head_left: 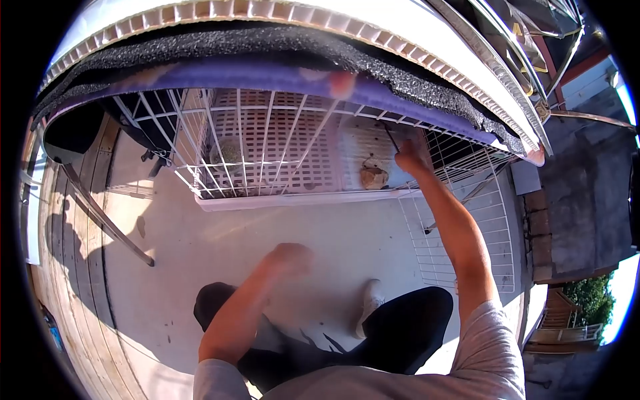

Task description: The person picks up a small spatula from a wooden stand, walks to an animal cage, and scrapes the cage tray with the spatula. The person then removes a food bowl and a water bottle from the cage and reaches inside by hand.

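Note:
My right hand reaches into a white wire cage through its open side at the right. Its fingers are closed around a thin dark stick-like tool, whose far end points up and left over a pale ridged panel with dirty stains. Just below and left of that hand lies a brown and tan lump, too unclear to name. My left hand hangs over the concrete floor in front of my knees, away from the cage. Motion smears its fingers, and I see nothing in it.
An open wire door hangs below my right forearm. A perforated pinkish mat and a round greenish object are inside the cage. Purple fabric and black foam overhang the top. A curved leg stands left, beside wooden planks.

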